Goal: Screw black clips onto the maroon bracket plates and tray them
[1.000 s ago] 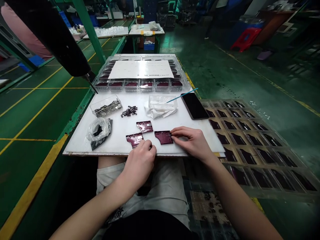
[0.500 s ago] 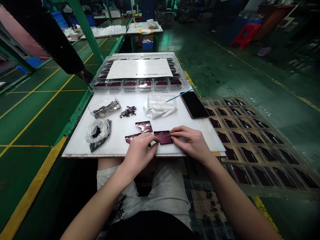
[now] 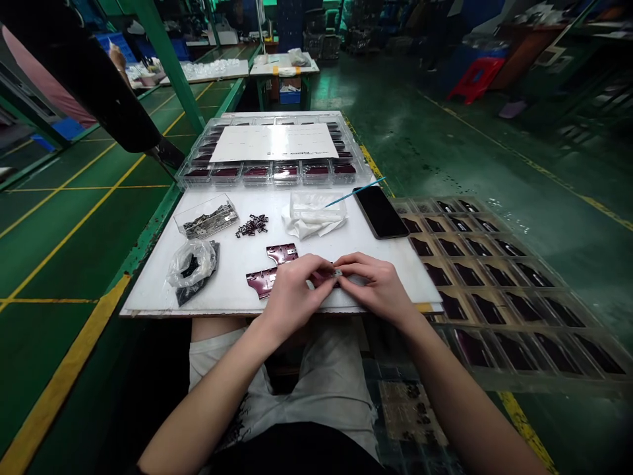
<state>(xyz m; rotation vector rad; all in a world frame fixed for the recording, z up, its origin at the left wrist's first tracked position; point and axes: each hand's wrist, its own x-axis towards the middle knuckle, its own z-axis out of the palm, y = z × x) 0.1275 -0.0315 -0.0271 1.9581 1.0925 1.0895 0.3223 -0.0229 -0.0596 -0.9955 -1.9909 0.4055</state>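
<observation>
The left hand (image 3: 299, 290) and the right hand (image 3: 373, 284) cover most of 1 maroon panel (image 3: 321, 271); the metal piece (image 3: 337, 272) between them is too small to tell its form. The left hand also hides the right end of the nearer loose panel (image 3: 260, 284). The white card (image 3: 274, 140) bears print (image 3: 299, 154) too small to read. The upper edge cuts off the black screwdriver (image 3: 91, 72).

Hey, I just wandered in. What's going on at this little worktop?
Someone is doing handwork on small parts. The left hand and right hand meet over a maroon piece, mostly hidden, with a small metal bit between them; which hand grips it is unclear. Two more maroon pieces lie by the left hand. Farther back sits a pile of dark clips.
</observation>
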